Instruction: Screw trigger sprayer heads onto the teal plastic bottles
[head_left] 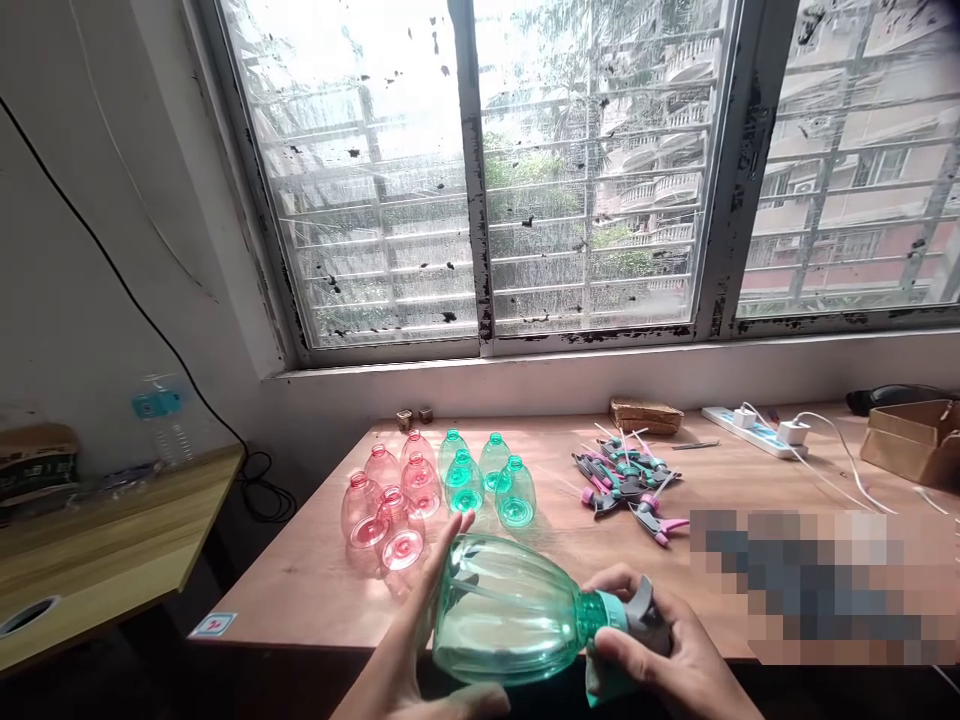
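A clear green plastic spray bottle (504,610) lies sideways in front of me, above the near edge of the wooden table (315,590). My left hand (416,640) cups its round base, fingers wrapped around it. My right hand (664,650) is closed around the bottle's neck and the grey-and-teal spray head (639,612) fitted on it. Further back on the table stand several empty pink bottles (390,500) and several empty green bottles (484,478). A heap of loose spray heads (628,478) with pink and teal parts lies to their right.
A white power strip (754,430) with cables, a cardboard box (911,440) and a brown woven pad (646,414) sit along the back of the table under the window. A second, lighter table (105,540) with a water bottle (166,420) stands at the left. A pixelated patch covers the right.
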